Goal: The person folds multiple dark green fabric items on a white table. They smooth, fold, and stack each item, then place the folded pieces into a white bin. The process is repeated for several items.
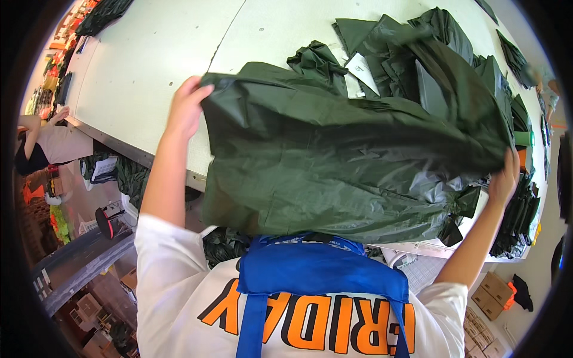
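A dark green, slightly shiny rain garment (310, 149) is spread wide between my hands over the near edge of the table. My left hand (188, 106) pinches its upper left corner, thumb on top. At the far right my right hand (506, 176) grips the other end, where the cloth is bunched and blurred. The garment's lower edge hangs down in front of the blue apron (322, 268) on my chest. Right behind it lies a heap of similar dark green garments (382, 53), with a white paper or tag (362, 73) among them.
The pale table (143, 77) has a metal edge strip and a seam. More dark green garments (514, 221) are stacked along its right side. A dark bundle (102, 15) lies at the far left corner. Another person (57, 140) is at the left edge. Cardboard boxes (494, 295) stand lower right.
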{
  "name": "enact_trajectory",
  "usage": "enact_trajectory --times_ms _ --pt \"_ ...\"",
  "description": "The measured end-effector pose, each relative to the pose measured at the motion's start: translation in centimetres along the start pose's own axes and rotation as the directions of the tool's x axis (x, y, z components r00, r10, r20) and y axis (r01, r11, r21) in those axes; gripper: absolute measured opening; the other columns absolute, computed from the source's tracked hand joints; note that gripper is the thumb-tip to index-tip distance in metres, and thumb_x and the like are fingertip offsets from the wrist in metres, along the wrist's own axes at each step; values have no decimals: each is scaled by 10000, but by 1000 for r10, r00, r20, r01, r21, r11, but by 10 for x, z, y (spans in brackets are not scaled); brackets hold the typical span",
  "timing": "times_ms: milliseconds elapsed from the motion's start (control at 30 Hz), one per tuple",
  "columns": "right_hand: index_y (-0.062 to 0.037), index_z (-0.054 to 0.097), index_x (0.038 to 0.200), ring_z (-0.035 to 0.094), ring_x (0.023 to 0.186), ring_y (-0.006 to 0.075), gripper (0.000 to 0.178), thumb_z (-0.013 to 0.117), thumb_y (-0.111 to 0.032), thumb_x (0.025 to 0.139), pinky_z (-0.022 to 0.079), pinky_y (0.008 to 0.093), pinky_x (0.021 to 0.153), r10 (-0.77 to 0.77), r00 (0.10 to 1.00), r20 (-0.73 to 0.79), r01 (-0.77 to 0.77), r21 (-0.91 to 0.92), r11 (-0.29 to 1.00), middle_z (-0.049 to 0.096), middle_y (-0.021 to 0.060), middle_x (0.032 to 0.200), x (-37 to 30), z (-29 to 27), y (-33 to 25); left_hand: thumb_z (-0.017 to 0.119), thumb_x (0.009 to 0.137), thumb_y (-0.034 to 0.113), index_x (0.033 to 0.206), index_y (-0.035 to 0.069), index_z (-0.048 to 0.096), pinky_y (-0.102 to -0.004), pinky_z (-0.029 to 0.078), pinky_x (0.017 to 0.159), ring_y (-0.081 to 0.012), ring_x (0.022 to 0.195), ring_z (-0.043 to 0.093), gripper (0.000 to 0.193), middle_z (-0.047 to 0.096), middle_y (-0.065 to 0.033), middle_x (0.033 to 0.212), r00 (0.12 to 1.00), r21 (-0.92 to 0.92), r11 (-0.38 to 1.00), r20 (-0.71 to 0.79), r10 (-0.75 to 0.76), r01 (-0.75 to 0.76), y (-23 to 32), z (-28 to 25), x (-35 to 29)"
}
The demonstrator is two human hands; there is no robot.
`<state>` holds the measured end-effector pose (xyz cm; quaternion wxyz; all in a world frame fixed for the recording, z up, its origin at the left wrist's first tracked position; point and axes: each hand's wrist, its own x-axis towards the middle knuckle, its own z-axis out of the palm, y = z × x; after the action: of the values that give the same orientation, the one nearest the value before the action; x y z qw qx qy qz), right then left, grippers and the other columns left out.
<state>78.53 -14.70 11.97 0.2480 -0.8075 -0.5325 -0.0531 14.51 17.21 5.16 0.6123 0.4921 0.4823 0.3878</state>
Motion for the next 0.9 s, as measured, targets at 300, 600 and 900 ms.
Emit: enact_trajectory --times_ms 300,600,900 --pt "53 570 1161 565 957 199 488 677 -298 839 424 328 901 641 577 506 -764 56 643 632 110 1065 -205 -60 -38 669 846 142 1224 -46 539 -344 466 923 -193 1001 610 442 618 -93 1178 809 -64 836 302 -504 545 -20 -29 -193" --pt "57 500 1286 507 1194 280 455 490 -278 979 400 411 1014 594 804 22 -206 948 244 449 165 1385 -165 -171 -25 586 887 76 1262 -46 481 -445 466 939 -245 1040 600 407 621 -133 1140 910 -407 893 269 316 -190 104 -76 -178" --pt "51 504 1224 601 933 171 492 509 -361 955 493 289 783 420 893 162 -448 419 790 625 104 1058 78 -184 -106 611 914 292 1117 71 573 -264 472 803 -92 913 577 302 631 -15 1045 947 543 833 309 -86 -102 256 34 29"
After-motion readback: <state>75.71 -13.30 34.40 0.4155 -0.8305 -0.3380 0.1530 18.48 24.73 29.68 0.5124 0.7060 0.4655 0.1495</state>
